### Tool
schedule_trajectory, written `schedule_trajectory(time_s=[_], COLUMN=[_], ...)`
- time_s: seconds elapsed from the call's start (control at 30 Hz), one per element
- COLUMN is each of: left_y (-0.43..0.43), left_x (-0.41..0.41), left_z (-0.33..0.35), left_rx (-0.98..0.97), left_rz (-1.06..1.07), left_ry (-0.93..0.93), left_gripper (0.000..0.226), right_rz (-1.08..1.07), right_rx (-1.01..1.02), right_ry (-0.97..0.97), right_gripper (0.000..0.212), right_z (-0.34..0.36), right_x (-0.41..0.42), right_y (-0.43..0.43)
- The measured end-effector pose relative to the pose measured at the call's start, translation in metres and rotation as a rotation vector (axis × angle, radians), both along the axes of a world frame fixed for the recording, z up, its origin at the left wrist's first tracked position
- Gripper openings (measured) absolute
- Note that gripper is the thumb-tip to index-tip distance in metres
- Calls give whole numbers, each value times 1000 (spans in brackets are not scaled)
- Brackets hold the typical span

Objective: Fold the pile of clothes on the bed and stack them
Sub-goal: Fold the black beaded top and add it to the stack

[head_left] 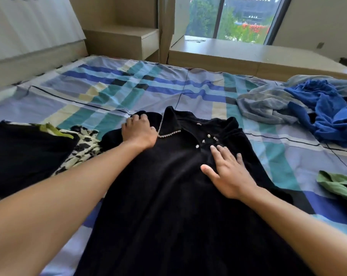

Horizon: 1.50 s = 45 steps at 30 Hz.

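A long black dress [168, 196] with a pearl-trimmed collar and small buttons lies spread lengthwise on the plaid bed sheet [108, 92]. My left hand [138, 130] grips the dress's left shoulder and sleeve, fingers curled into the fabric. My right hand [226, 172] lies flat on the dress's chest just below the buttons, fingers spread. A stack of folded clothes [29, 152], black on top with a black-and-white patterned piece and a green edge, sits at the left. A heap of grey and blue clothes [308, 108] lies at the right.
A green garment [340, 186] lies at the right edge of the bed. Behind the bed stand a headboard [29, 36] at the left, a wooden bedside shelf [124, 40], and a window ledge [248, 50] under a large window.
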<state>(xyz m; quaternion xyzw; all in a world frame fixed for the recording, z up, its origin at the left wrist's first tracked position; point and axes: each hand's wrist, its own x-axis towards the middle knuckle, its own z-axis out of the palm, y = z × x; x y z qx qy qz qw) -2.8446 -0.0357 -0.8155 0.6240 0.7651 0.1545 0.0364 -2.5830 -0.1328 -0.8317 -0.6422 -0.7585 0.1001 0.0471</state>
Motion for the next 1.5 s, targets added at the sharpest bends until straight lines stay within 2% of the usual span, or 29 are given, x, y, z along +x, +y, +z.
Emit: schedule_trajectory(time_s=[0.1, 0.2, 0.3, 0.47, 0.6, 0.7, 0.8, 0.9, 1.0, 1.07, 1.13, 1.2, 1.27, 1.4, 1.43, 1.5], left_y=[0, 5, 13, 23, 42, 45, 43, 41, 43, 44, 44, 42, 36, 18, 14, 10], left_x=[-41, -64, -76, -85, -100, -111, -118, -121, -120, -114, -108, -106, -107, -114, -116, -114], left_z=[1, 2, 0, 2, 3, 6, 11, 20, 36, 50, 66, 76, 77, 64, 61, 58], left_rx=[-165, -271, -326, -275, -215, -242, -310, -290, -195, -117, -6, 48, -46, -486, -589, -748], left_rz=[172, 138, 121, 105, 14, 8, 44, 71, 67, 20, -54, -148, -239, -234, -246, -306], left_ry=[-91, -149, -167, -139, -405, -567, -580, -475, -340, -330, -367, -496, -630, -374, -350, -320], left_gripper=[55, 70, 60, 61, 51, 60, 69, 60, 68, 62, 40, 30, 39, 110, 120, 116], right_rz=[94, 164, 210, 218, 155, 130, 142, 114, 147, 266, 400, 441, 432, 414, 408, 388], right_rx=[-39, -51, -62, -133, -170, -203, -193, -9, 229, 214, 128, 32, -19, -57, -66, -85], right_ry=[61, 75, 72, 62, 9, -43, -76, 54, 403, 547, 427, 212, 76, 44, 54, 92], right_gripper=[76, 74, 70, 65, 67, 71, 72, 67, 51, 49, 59, 66, 68, 68, 68, 70], right_z=[1, 6, 10, 7, 3, -4, -9, -11, -11, -10, -16, -25, -34, -37, -37, -38], right_x=[-49, -90, -121, -146, -149, -147, -148, -153, -164, -174, -181, -184, -183, -182, -183, -183], right_y=[8, 22, 42, 79, 111, 121, 118, 110, 93, 79, 69, 63, 60, 55, 54, 55])
